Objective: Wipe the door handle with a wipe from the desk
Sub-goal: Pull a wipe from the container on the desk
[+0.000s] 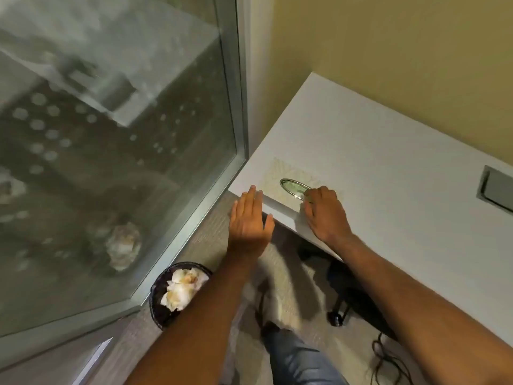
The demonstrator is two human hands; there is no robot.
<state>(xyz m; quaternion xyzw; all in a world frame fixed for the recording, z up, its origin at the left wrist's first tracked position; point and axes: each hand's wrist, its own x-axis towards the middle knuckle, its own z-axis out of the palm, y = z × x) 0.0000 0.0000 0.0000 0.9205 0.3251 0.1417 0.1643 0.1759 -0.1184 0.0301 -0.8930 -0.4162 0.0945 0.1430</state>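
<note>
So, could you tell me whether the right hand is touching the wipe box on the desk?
Touching. In the head view the right hand lies on the wipe box, its fingertips at the edge of the oval opening, with no gap visible.

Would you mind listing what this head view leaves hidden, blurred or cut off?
- Door handle: not identifiable; the glass panel is blurred with reflections.
- Right hand fingertips: curled at the wipe pack's opening, so any pinched wipe is hidden.
- Bin: the left forearm partly covers it.
- Desk: the frame's right edge cuts it off.
</note>
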